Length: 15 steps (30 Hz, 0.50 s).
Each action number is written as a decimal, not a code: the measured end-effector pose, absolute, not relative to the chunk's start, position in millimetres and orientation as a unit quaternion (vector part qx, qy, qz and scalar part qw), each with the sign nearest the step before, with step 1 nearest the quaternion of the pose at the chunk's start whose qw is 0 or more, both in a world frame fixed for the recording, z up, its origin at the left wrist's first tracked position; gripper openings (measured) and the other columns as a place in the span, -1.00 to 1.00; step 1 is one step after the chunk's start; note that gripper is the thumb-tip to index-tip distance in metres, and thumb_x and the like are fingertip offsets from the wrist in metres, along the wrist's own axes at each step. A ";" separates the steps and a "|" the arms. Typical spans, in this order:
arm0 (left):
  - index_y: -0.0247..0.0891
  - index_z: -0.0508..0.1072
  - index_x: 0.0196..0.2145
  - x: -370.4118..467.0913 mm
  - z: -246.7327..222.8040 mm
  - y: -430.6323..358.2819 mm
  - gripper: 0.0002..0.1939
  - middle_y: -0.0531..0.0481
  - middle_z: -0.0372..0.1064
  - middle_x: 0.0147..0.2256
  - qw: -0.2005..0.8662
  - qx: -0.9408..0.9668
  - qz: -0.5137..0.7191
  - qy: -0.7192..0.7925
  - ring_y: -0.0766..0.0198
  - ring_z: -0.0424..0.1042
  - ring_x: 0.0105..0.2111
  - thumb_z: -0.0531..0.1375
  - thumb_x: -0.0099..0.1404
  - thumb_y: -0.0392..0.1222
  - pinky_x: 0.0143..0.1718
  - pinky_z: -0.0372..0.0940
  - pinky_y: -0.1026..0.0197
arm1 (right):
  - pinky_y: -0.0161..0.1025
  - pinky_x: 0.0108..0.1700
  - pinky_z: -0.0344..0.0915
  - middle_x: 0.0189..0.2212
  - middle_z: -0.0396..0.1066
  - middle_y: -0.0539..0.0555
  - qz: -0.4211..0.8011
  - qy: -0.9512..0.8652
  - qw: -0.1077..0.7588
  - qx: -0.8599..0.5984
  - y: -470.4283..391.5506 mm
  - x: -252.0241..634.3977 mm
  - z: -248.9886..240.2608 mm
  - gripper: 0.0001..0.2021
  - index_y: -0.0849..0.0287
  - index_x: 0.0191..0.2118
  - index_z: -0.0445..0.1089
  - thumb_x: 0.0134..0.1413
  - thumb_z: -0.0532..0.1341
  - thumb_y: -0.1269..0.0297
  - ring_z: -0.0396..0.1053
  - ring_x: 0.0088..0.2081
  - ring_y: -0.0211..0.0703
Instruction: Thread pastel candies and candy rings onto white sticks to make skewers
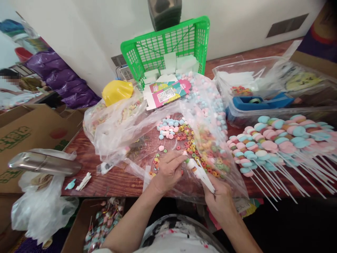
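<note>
Over the middle of the table, my right hand (220,196) is closed round the white sticks (206,179), which point up and left. White and coloured candy pieces (193,166) are threaded near their far end. My left hand (170,170) is at that end, fingers pinched on a small pink candy (185,153) beside a green ring. Beneath both hands lie loose ring candies (188,138) and pink, blue and white round candies (170,127) on clear plastic. Finished-looking candy skewers (279,140) are piled at the right, their sticks toward the front edge.
A green basket (164,40) stands behind candy bags and printed cards (168,94). At right is a clear tub (252,112) with a blue tape dispenser (263,102). A steel flask (46,163) lies left; a box of candy (105,225) is below. A person sits far left.
</note>
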<state>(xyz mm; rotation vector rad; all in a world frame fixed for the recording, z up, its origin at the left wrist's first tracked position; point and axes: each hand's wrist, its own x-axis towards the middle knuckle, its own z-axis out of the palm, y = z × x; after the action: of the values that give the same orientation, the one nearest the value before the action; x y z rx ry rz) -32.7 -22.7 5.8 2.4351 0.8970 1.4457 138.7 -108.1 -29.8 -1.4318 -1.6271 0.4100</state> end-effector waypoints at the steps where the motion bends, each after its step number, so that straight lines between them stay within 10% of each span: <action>1: -0.24 0.53 -0.19 -32.1 4.9 -23.5 -0.69 -0.13 0.52 -0.28 0.087 0.818 0.483 0.300 0.24 0.50 -0.26 0.14 0.19 -0.50 -0.23 0.40 0.20 | -0.33 -0.48 0.30 -0.60 0.45 0.03 0.164 -0.655 0.456 -0.579 -108.3 138.1 -29.8 -0.75 0.27 -0.30 0.48 0.08 0.04 0.44 0.41 -0.59 -0.18; 15: -0.22 0.52 -0.13 -15.5 9.2 -22.2 -0.69 -0.09 0.49 -0.21 0.601 0.435 0.534 0.405 0.23 0.47 -0.21 0.22 0.24 -0.02 -0.17 0.37 0.20 | -0.35 -0.47 0.28 -0.59 0.44 0.03 0.186 -0.647 0.469 -0.572 -107.2 131.1 -23.7 -0.75 0.24 -0.33 0.46 0.11 0.02 0.43 0.42 -0.55 -0.19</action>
<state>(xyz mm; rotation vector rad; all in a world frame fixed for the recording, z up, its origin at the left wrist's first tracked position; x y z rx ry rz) -15.5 -22.2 9.2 1.0089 0.9385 1.2386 131.1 -107.2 -23.7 -1.4017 -1.5872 0.4568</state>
